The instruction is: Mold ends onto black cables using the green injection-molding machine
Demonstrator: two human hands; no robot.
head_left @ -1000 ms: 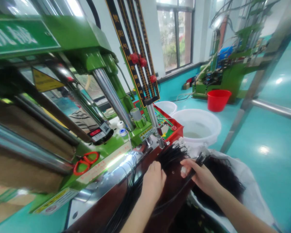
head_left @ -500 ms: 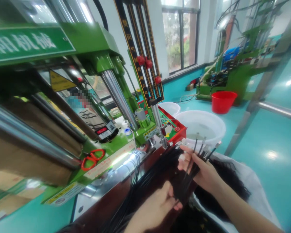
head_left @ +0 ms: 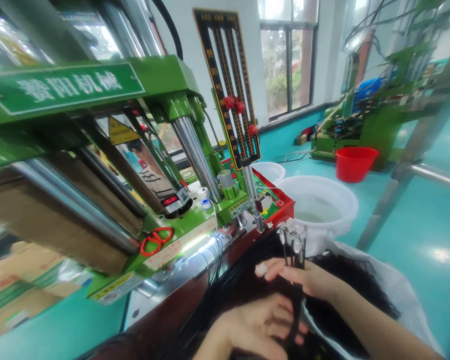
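My right hand is wrapped round a bundle of black cables just below its metallic-looking ends, which point upward. Lower down, my left hand has its fingers curled against the lower part of the same bundle; the exact grip is partly blurred. More black cables lie across the dark red-brown table to the left of my hands. Something white covers a fingertip of my right hand.
The green press stands at the left, with orange-handled scissors on its bed. A person is behind it. Beyond the table stand a white tub, a red bucket and a white sack of black cables.
The view has shifted, so the press sits further right. The bundle has turned more upright, my right hand has closed round it, and my left hand has opened somewhat from its tighter pinch.
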